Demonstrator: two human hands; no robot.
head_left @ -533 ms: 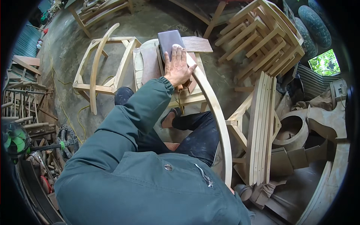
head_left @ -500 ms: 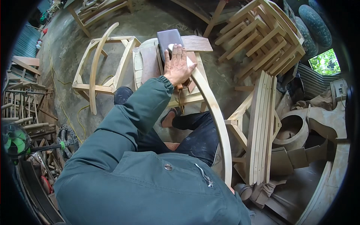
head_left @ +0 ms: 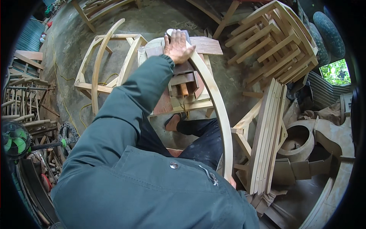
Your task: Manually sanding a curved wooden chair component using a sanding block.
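A long curved piece of pale wood (head_left: 218,110) runs from the workbench back to my right side. My left hand (head_left: 177,49) lies on its far part, fingers stretched flat over the wood, the rounded tip showing just beyond them. Beneath that hand is a machine with a dark brownish-purple surface (head_left: 184,68), which looks like a belt sander turned upward, with an orange handle-like part (head_left: 184,90) at its near side. At the piece's near end shows a sliver of my right hand (head_left: 233,182), closed against the wood; my jacket hides the rest.
Under the machine is a low wooden bench with boards (head_left: 206,45). A chair-like frame (head_left: 95,89) with a curved slat across it stands left. Stacked wooden frames (head_left: 274,45) and slatted planks (head_left: 267,133) are on the right. A green-bladed fan (head_left: 15,143) stands far left.
My left hand and the curved piece have slid away from me and slightly left over the machine, uncovering its near part and the orange part. The view has shifted slightly.
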